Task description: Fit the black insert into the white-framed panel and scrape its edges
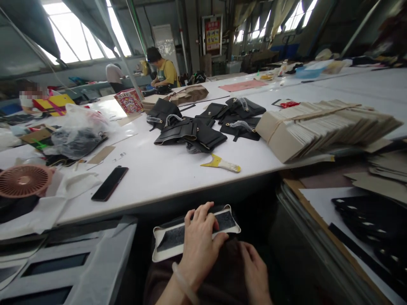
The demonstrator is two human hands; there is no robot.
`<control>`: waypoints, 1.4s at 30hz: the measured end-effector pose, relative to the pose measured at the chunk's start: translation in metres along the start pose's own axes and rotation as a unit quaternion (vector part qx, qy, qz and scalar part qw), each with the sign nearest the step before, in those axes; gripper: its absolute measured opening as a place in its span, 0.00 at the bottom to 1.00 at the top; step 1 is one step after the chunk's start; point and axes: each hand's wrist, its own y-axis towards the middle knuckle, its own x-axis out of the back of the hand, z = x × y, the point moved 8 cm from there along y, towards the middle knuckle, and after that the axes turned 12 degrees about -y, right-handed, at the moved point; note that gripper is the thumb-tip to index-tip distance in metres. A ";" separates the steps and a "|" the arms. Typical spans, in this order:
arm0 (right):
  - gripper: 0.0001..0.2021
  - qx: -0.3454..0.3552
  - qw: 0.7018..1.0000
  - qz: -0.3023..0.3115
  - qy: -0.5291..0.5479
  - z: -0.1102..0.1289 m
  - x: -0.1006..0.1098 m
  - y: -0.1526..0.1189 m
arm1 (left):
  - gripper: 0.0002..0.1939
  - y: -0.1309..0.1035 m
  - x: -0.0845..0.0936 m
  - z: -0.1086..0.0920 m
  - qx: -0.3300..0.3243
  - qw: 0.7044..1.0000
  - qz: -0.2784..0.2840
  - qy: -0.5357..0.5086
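Observation:
My left hand (199, 243) rests on a flat cream-edged piece with a black centre (168, 239) held over my lap, below the table edge; its fingers press down on the piece's middle. My right hand (254, 271) sits lower right on dark fabric over my lap, fingers curled, touching the piece's near edge; whether it grips anything is hidden. On the white table (165, 169) ahead lie several black leather wallets (193, 133) and a yellow-and-white scraper (221, 164).
A black phone (110, 183) lies left on the table, beside a pink fan (23, 181) and plastic bags (76, 131). A bundled stack of card pieces (321, 127) sits right. Black strips (372, 220) lie on a side surface. A person in yellow (163, 72) works at the far end.

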 end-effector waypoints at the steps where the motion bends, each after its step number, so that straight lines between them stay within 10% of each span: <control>1: 0.16 0.070 0.997 0.002 -0.043 0.011 0.011 -0.007 | 0.09 -0.003 0.002 0.000 0.001 1.000 -0.011 -0.003; 3: 0.13 0.295 0.944 -0.014 -0.150 0.051 0.022 -0.033 | 0.08 -0.009 0.006 0.000 0.006 0.999 -0.036 -0.015; 6: 0.19 0.551 0.786 -0.058 -0.274 0.095 0.009 -0.082 | 0.07 -0.017 0.011 0.001 0.007 0.997 -0.067 -0.034; 11: 0.24 0.635 0.656 -0.111 -0.393 0.119 -0.026 -0.098 | 0.06 -0.029 0.017 0.008 0.011 0.997 -0.079 -0.025; 25: 0.28 0.684 0.609 -0.073 -0.394 0.101 -0.060 -0.111 | 0.07 -0.049 0.035 0.027 0.029 0.991 -0.119 -0.047; 30: 0.28 0.689 0.620 -0.071 -0.368 0.108 -0.069 -0.118 | 0.06 -0.093 0.066 0.044 -0.040 0.951 -0.285 -0.111; 33: 0.27 0.686 0.627 -0.066 -0.365 0.109 -0.072 -0.122 | 0.02 -0.142 0.063 0.112 0.071 0.856 -0.429 -0.278; 36: 0.26 0.689 0.626 -0.066 -0.360 0.109 -0.074 -0.126 | 0.07 -0.183 -0.018 0.195 0.369 0.527 -0.455 -0.616; 38: 0.26 0.694 0.620 -0.065 -0.361 0.109 -0.077 -0.128 | 0.09 -0.180 -0.067 0.202 0.445 0.385 -0.391 -0.707; 42: 0.26 0.699 0.610 -0.060 -0.368 0.109 -0.083 -0.129 | 0.13 -0.139 -0.104 0.190 0.409 0.305 -0.331 -0.793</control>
